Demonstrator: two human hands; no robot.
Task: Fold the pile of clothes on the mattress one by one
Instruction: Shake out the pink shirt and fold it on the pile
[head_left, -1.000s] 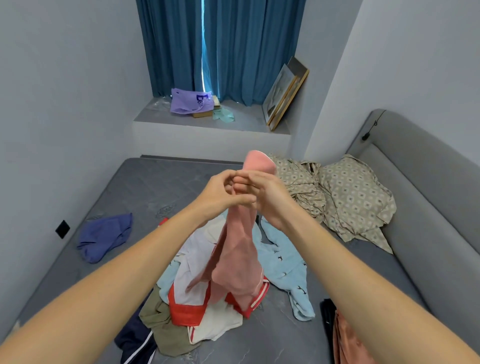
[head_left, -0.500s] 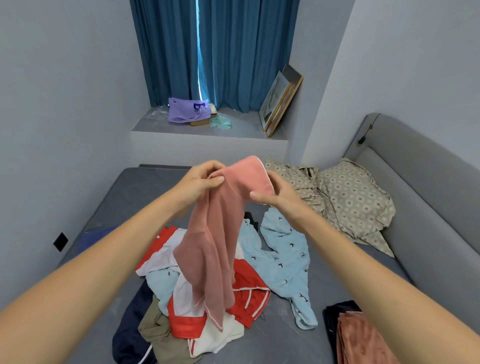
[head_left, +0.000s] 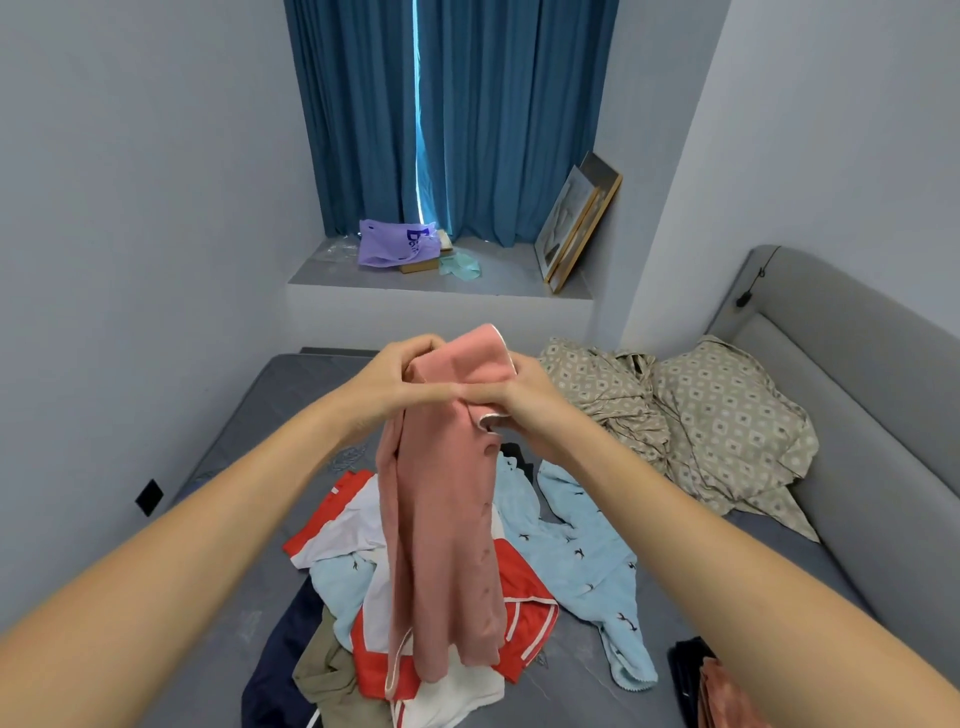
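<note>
- Since half a second ago I have brought my hands back together: the left hand and right hand were spread apart along the pink garment and now nearly touch, both pinching its top edge.
- The garment hangs bunched in a long narrow drop above the pile of clothes on the near middle of the mattress.
- I judge I am hunting for a corner or waistband; no fold has begun.
- A folded dark and pink stack lies at near right.
- Far off, the purple bag on the sill carries dark lettering, too small to read.
</note>
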